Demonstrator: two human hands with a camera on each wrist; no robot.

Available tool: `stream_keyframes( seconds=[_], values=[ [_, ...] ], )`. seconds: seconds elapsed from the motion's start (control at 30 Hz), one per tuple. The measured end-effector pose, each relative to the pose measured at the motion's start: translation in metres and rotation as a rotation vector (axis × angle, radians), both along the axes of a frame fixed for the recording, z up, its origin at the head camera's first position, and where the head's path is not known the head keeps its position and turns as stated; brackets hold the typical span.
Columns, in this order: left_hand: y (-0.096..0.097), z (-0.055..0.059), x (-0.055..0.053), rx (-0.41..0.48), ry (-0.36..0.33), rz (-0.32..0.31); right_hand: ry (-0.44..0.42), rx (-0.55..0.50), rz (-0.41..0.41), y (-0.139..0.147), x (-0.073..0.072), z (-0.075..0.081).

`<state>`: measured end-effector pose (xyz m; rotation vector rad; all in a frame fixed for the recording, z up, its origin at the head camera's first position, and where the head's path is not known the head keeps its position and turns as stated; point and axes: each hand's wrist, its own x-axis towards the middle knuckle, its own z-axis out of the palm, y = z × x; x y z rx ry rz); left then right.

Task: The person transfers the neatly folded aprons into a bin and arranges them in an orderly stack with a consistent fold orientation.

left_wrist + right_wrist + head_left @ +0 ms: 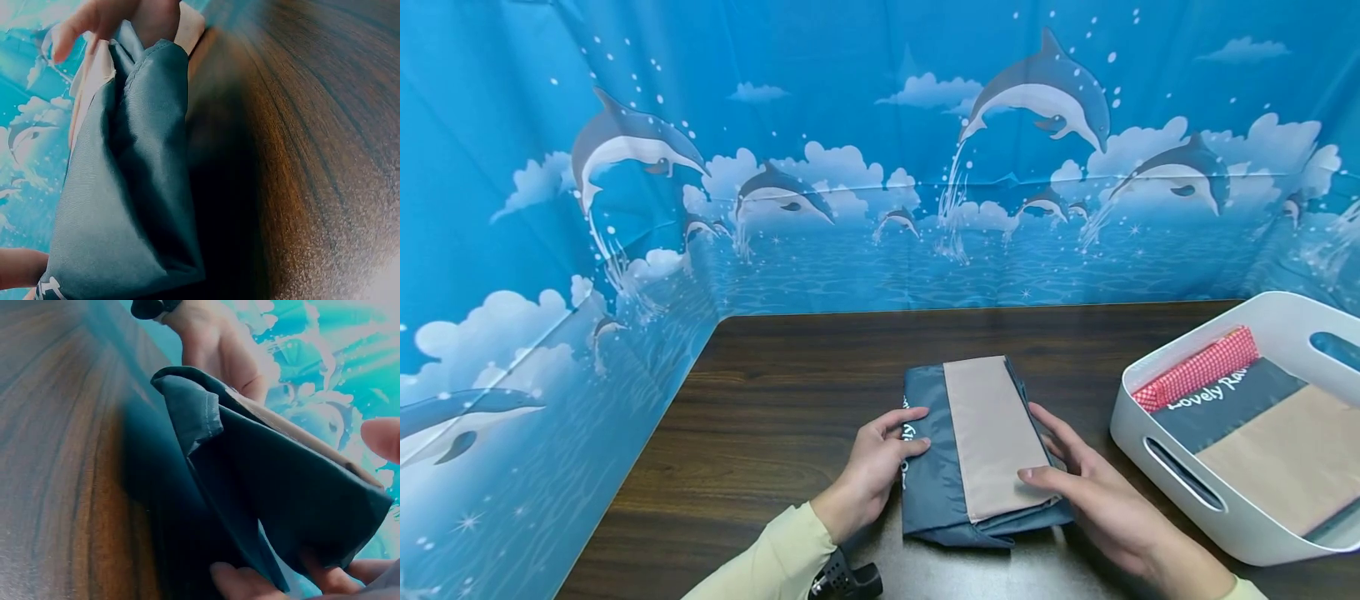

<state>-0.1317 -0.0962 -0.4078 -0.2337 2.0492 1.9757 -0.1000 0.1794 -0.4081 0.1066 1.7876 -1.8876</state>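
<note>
A folded dark blue cloth (932, 500) with a beige panel and white lettering along its left edge is held just over the brown table. My left hand (872, 467) grips that left edge, two fingertips showing beside the lettering. At the right edge, my right hand (1097, 492) holds the cloth, thumb over the beige panel and the other fingers partly hidden beneath. Loose, gaping layers of the dark cloth (144, 156) show from the side in the left wrist view. In the right wrist view, fingertips (325, 575) touch the underside of the cloth (281, 481).
On the right stands a white plastic basket (1172, 479) with handle slots. Inside lie a similar folded blue and beige cloth (1285, 450) with white lettering and a red checked roll (1202, 367). A dolphin-print curtain (865, 167) borders the table (737, 433) at the back and left.
</note>
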Motion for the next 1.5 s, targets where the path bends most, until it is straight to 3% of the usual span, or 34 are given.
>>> stream_keyframes(
  seconds=[0.27, 0.67, 1.03, 1.5],
  values=[
    [-0.002, 0.000, 0.000, 0.027, -0.035, -0.020, -0.015, -0.044, 0.010, -0.002, 0.001, -0.002],
    [-0.002, 0.006, 0.003, 0.090, -0.036, -0.173, 0.060, -0.058, -0.043, -0.003, 0.002, -0.006],
    [-0.004, 0.018, 0.001, -0.025, 0.039, -0.167, 0.111, -0.035, -0.062, -0.001, 0.001, 0.002],
    [-0.008, 0.036, -0.002, -0.055, 0.078, -0.204, 0.194, 0.020, -0.072, 0.000, -0.001, 0.011]
  ],
)
